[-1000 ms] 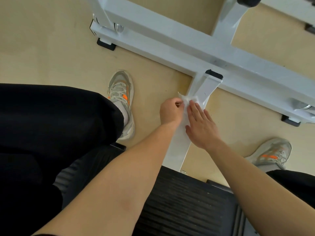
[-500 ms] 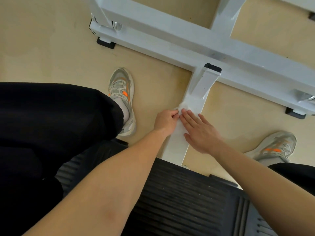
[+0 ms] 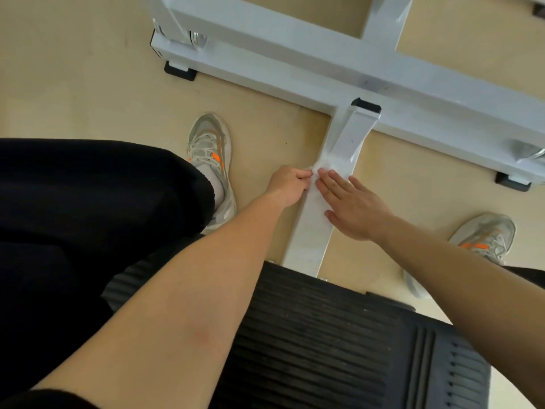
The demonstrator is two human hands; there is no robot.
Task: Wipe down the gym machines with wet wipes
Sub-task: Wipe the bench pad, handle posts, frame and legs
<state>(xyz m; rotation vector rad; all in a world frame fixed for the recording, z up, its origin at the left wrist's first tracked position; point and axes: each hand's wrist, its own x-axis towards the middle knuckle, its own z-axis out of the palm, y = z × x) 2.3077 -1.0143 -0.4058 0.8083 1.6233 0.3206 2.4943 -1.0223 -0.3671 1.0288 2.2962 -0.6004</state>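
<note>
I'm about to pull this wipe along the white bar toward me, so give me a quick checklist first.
1. The wet wipe lies on the white bar: ok.
2. The left hand pinches the wipe's edge: ok.
3. The right hand presses flat on the wipe, fingers straight: ok.
4. The bar is bare from the hands to the black ribbed platform: ok.
5. The left shoe and right shoe stand apart from the bar: ok.
6. The wipe is damp enough: cannot tell.
</note>
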